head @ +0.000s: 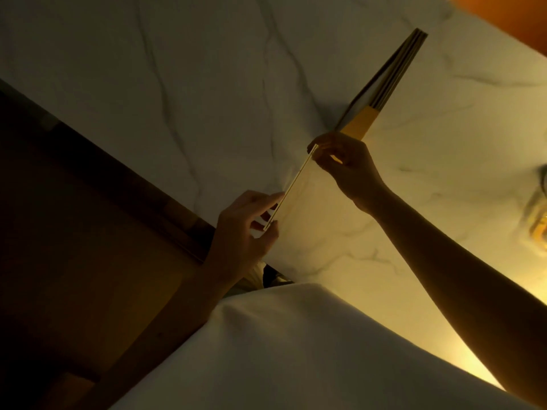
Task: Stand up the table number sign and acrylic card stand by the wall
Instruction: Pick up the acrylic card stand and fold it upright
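A clear acrylic card stand [291, 189] stands on edge on the white marble table [177, 84], seen from above as a thin pale strip. My left hand [245, 229] pinches its near end and my right hand [346, 167] pinches its far end. Just beyond my right hand, a thin upright sign [387, 81] with dark layered edges and a yellow lower section stands on the table, in line with the acrylic stand. Whether it is the table number sign is not readable in the dim light.
The marble table's left edge [154, 184] runs diagonally, with a dark wooden surface [74, 247] beyond it. White fabric [281, 350] fills the bottom of the view. A shiny object [540, 214] sits at the right border. An orange surface [509, 16] shows at the top right.
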